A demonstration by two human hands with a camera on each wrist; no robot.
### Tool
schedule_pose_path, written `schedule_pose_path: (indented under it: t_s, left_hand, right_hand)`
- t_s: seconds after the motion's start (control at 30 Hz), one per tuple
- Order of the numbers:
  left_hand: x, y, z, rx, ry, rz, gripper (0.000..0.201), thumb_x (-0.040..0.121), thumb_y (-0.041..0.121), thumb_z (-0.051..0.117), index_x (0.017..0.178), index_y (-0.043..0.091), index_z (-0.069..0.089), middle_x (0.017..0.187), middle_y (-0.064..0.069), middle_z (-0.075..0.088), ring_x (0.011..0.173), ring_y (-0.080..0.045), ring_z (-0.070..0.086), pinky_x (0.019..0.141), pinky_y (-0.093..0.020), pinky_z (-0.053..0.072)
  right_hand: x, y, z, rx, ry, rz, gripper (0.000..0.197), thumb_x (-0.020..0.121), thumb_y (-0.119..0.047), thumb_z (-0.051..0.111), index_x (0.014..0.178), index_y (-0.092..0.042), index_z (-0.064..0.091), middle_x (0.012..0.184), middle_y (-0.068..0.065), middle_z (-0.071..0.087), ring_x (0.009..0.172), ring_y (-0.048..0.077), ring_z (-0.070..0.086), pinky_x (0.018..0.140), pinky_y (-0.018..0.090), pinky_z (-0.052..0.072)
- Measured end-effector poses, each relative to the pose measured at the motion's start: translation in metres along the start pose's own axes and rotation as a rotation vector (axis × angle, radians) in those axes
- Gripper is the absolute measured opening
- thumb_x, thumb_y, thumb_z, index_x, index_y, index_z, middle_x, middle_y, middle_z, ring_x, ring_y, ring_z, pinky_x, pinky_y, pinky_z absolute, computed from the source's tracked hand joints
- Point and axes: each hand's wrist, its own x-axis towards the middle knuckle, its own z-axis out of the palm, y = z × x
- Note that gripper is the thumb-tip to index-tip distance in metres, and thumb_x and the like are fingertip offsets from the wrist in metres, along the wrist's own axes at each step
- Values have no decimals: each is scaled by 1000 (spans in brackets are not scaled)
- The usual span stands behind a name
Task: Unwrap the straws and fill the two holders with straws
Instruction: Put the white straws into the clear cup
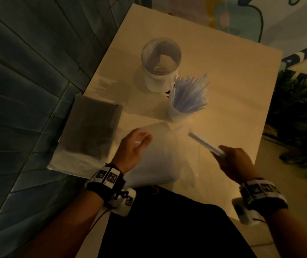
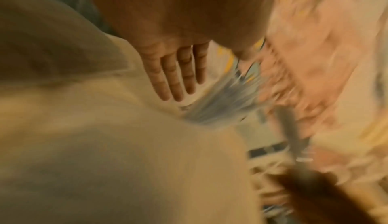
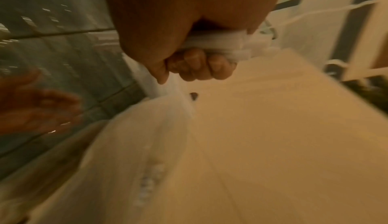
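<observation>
Head cam: pale square table (image 1: 223, 75) in a dim room, teal tiled floor on the left, painted wall at the back, plants on the right.

Biggest thing on it is a clear plastic bag (image 1: 91, 131) hanging over the left edge, no writing I can read anywhere. Next a white holder with a clear dome lid (image 1: 161, 64), then right beside it the open white holder (image 1: 177, 113) stuffed with blue straws (image 1: 190, 94). Right hand (image 1: 236, 161) is curled round a small bundle of wrapped straws (image 1: 204, 144), held above the table near the front edge. Left hand (image 1: 134, 146) is empty, fingers straight and loose, by the bag. Wrist cams are mostly blur.
</observation>
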Motion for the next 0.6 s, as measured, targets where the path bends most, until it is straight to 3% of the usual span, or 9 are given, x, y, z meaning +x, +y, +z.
schedule_pose_path:
  t_s: [0.07, 0.17, 0.27, 0.33, 0.4, 0.47, 0.5, 0.53, 0.6]
  left_hand:
    - [0, 36, 7, -166, -58, 64, 55, 88, 68, 46, 116, 24, 63, 111, 8, 67, 107, -9, 62, 97, -31, 50]
    - [-1, 72, 25, -240, -125, 127, 58, 88, 64, 42, 118, 19, 63, 111, 4, 69, 109, -11, 63, 99, -28, 48]
    - [-1, 86, 30, -282, -118, 147, 55, 90, 60, 43, 121, 19, 62, 111, 4, 69, 108, -10, 64, 97, -27, 49]
    - [2, 81, 22, -324, -69, 153, 53, 91, 59, 43, 125, 21, 58, 114, 5, 67, 110, -9, 63, 96, -26, 49]
    - [5, 67, 10, -326, -23, 117, 51, 90, 63, 46, 125, 27, 56, 120, 6, 65, 113, -11, 62, 97, -32, 49]
    - [5, 47, 1, -281, 35, 43, 46, 89, 62, 56, 121, 28, 58, 119, 8, 65, 110, -9, 62, 95, -32, 49]
    - [3, 36, -1, -240, 52, 11, 41, 89, 55, 60, 117, 26, 60, 116, 10, 66, 107, -7, 63, 93, -30, 50]
    - [1, 23, -4, -197, 54, -17, 35, 89, 48, 64, 114, 24, 61, 113, 11, 66, 104, -7, 64, 91, -30, 51]
    - [-5, -2, -7, -134, 28, -64, 20, 90, 35, 67, 107, 25, 63, 108, 12, 67, 99, -7, 65, 90, -32, 54]
  right_hand:
    - [8, -38, 0, 7, -48, -162, 8, 94, -29, 62, 89, -23, 65, 69, -1, 65, 62, 24, 60, 60, 32, 45]
    - [18, -95, 6, 132, -28, -404, 13, 94, -33, 59, 88, -23, 63, 73, 2, 67, 63, 27, 60, 59, 35, 44]
    - [32, -131, 7, 292, 26, -516, 17, 94, -36, 52, 97, -25, 64, 80, 5, 70, 67, 27, 64, 61, 38, 49]
    - [44, -141, -2, 381, 116, -509, 15, 97, -34, 51, 97, -27, 64, 80, -2, 68, 66, 15, 61, 63, 34, 46]
    - [58, -148, -20, 490, 256, -435, 21, 100, -30, 53, 83, -24, 64, 71, -9, 61, 59, 3, 52, 60, 28, 42]
    - [70, -154, -42, 624, 372, -335, 33, 101, -31, 52, 69, -27, 56, 60, -9, 55, 50, 3, 50, 52, 26, 41]
    - [76, -156, -53, 715, 423, -305, 37, 101, -32, 51, 65, -26, 53, 57, -5, 54, 49, 7, 51, 51, 30, 42]
    - [82, -159, -63, 818, 476, -295, 39, 101, -31, 52, 63, -23, 51, 55, 0, 53, 49, 15, 53, 50, 35, 44]
    - [92, -164, -79, 1000, 564, -309, 39, 101, -24, 54, 63, -19, 47, 54, 4, 50, 46, 18, 50, 47, 35, 42]
